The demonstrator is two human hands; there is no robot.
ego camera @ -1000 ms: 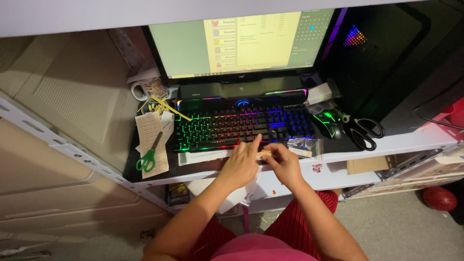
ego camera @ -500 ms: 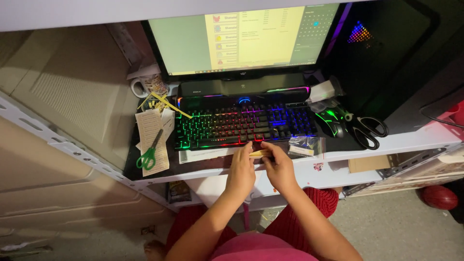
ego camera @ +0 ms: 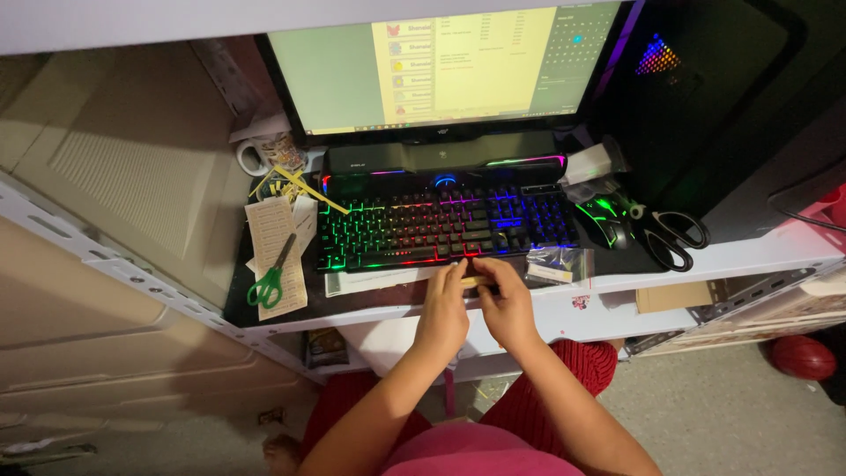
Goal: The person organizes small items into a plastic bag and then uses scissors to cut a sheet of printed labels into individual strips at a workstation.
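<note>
I see both hands meeting at the front edge of the desk [ego camera: 749,256], just in front of the keyboard [ego camera: 445,225]. The left hand [ego camera: 443,310] and right hand [ego camera: 507,304] pinch a small yellowish strip [ego camera: 476,282] between their fingertips, one at each end, both grasping it. Just right of the hands lies a small clear plastic bag [ego camera: 557,264]. Further right sit a mouse [ego camera: 604,222] and black scissors [ego camera: 668,234]. Near the left edge, green scissors [ego camera: 271,275] rest on a paper slip [ego camera: 269,229], with a mug [ego camera: 264,154] behind. A monitor [ego camera: 441,66] stands at the back
</note>
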